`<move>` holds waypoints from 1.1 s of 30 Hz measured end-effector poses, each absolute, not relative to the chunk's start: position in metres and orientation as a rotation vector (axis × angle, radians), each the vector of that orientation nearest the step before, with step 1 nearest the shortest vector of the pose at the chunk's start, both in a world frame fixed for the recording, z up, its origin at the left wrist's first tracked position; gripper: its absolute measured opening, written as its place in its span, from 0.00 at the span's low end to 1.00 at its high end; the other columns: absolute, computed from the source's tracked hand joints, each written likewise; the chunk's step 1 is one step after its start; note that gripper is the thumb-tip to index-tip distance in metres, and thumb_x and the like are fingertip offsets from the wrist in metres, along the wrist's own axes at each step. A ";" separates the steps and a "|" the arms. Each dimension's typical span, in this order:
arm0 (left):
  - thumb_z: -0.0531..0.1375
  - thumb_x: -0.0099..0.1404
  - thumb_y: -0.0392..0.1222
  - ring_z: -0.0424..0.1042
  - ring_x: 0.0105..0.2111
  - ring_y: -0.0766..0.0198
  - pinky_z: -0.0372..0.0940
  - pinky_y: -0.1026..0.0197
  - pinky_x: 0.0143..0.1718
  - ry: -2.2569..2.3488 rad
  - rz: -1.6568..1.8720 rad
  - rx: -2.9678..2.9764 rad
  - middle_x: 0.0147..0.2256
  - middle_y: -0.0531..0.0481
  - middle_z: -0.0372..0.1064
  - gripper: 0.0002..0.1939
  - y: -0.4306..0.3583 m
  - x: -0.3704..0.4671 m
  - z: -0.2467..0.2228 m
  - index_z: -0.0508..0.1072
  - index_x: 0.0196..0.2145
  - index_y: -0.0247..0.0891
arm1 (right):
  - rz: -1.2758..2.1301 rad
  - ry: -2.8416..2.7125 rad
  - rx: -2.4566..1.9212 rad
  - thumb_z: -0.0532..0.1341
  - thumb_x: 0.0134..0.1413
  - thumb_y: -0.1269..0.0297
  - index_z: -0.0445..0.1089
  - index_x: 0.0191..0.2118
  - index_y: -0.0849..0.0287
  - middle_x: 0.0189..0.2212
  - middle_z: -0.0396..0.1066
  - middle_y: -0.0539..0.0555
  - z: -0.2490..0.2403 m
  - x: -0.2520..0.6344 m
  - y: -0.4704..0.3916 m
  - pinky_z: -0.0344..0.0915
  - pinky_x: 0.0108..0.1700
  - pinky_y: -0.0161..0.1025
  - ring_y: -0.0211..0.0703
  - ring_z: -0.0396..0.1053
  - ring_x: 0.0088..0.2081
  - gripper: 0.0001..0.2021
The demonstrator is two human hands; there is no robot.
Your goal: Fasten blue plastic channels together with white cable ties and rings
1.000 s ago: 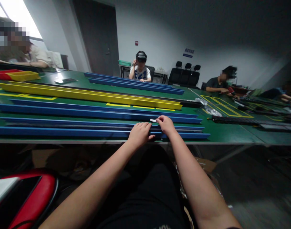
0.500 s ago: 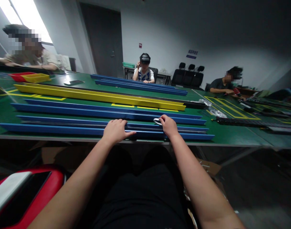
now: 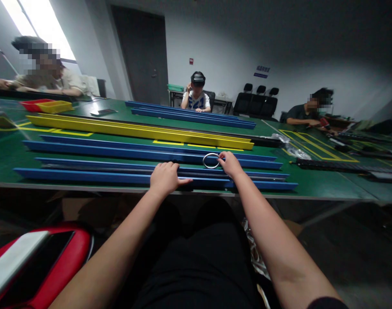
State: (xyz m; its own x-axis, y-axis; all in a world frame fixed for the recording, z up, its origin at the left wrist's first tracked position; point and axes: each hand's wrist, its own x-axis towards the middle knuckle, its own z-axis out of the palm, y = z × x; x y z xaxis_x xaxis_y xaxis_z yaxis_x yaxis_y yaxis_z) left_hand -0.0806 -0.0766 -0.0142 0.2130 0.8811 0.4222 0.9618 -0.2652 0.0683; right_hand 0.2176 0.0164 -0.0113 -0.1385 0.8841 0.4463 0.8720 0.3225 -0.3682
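Note:
My right hand [image 3: 230, 164] pinches a thin white ring [image 3: 205, 165], which looks like a narrow roll of tape, between thumb and fingertips. It holds the ring upright above the rails. My left hand [image 3: 165, 178] lies over the nearest blue rail [image 3: 86, 175], fingers across it and thumb stretched to the right along its near side. This long channel-shaped rail lies along the table's front edge, with a dark strip inside it. Behind it is a second blue rail [image 3: 86, 149], parallel to the first. The fingertips of my left hand are partly hidden.
A yellow rail [image 3: 134, 131] and more blue rails [image 3: 189, 117] lie farther back on the green table [image 3: 324, 182]. Red and yellow trays [image 3: 54, 106] stand at the left, crumpled plastic [image 3: 295, 151] at the right. Co-workers sit around. A red stool [image 3: 82, 244] is at my left.
My right hand has turned the ring so that its round opening now faces me. My left hand and the nearest rail have shifted slightly right. The whole view has also moved a little.

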 end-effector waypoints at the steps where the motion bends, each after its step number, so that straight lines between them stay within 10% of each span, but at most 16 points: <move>1: 0.50 0.54 0.76 0.68 0.44 0.46 0.56 0.50 0.47 -1.758 -0.581 -2.282 0.40 0.38 0.72 0.40 -0.077 -0.071 -0.015 0.73 0.44 0.37 | -0.007 -1.984 -1.574 0.61 0.56 0.61 0.71 0.37 0.57 0.36 0.69 0.53 -0.012 0.224 0.017 0.59 0.39 0.36 0.41 0.66 0.37 0.07; 28: 0.50 0.59 0.72 0.67 0.43 0.46 0.55 0.48 0.46 -1.615 -0.705 -2.331 0.39 0.35 0.70 0.36 -0.080 0.009 -0.020 0.73 0.40 0.34 | 0.055 -2.113 -1.654 0.53 0.61 0.58 0.70 0.30 0.53 0.27 0.73 0.52 -0.009 0.231 -0.137 0.56 0.33 0.36 0.42 0.69 0.30 0.12; 33: 0.50 0.59 0.72 0.67 0.42 0.47 0.54 0.49 0.46 -1.632 -0.683 -2.306 0.39 0.36 0.70 0.36 -0.081 0.010 -0.021 0.73 0.40 0.34 | 0.665 -2.071 -1.534 0.51 0.62 0.53 0.71 0.35 0.55 0.26 0.73 0.50 -0.002 0.236 -0.143 0.58 0.27 0.34 0.38 0.66 0.22 0.16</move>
State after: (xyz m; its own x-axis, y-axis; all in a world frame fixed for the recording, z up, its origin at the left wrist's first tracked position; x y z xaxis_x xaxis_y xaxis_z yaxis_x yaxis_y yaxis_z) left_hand 0.0104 -0.0806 -0.0205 0.2692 0.8241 0.4983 0.9334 -0.3506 0.0756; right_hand 0.2356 -0.1435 -0.0022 -0.2603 0.9615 0.0877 0.7310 0.2556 -0.6327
